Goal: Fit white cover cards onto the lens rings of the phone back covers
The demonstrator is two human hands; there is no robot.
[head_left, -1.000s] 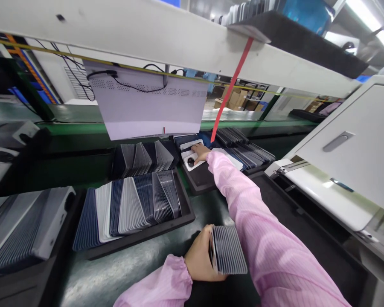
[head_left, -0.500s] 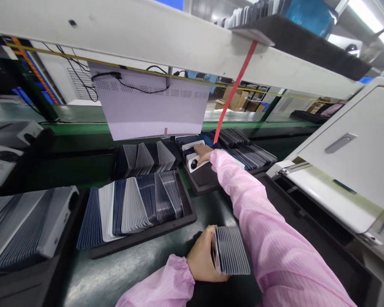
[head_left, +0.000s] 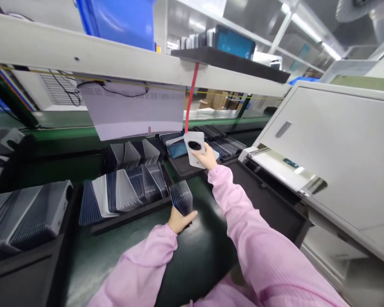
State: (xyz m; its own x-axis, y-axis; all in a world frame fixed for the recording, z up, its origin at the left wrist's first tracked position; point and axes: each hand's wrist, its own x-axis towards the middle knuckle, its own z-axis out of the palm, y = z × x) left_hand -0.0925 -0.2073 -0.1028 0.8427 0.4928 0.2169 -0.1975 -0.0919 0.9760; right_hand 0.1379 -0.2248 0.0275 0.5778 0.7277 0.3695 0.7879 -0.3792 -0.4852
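My left hand (head_left: 179,219) grips a fanned stack of thin phone back covers (head_left: 181,197), held above the dark green surface beside the front tray. Farther off, my right hand (head_left: 208,157) is closed on the lower right side of a white phone back cover (head_left: 194,135). This cover faces me, tilted up, and shows a black oval camera area. Below and behind it lies a black foam tray (head_left: 181,169) holding a bluish cover (head_left: 178,149). To the left, another black tray (head_left: 124,218) carries rows of dark blue and pale grey covers (head_left: 128,189).
More stacked covers (head_left: 25,213) stand in a tray at far left. A white machine (head_left: 333,140) with a slot occupies the right, beside a long black tray (head_left: 265,204). Overhead, a white beam (head_left: 131,64) spans the bench, with a red strap (head_left: 192,98) hanging down.
My right hand has lifted the white cover up from the back tray. My left hand has moved forward and left with its stack, turning it more upright. The view has shifted right.
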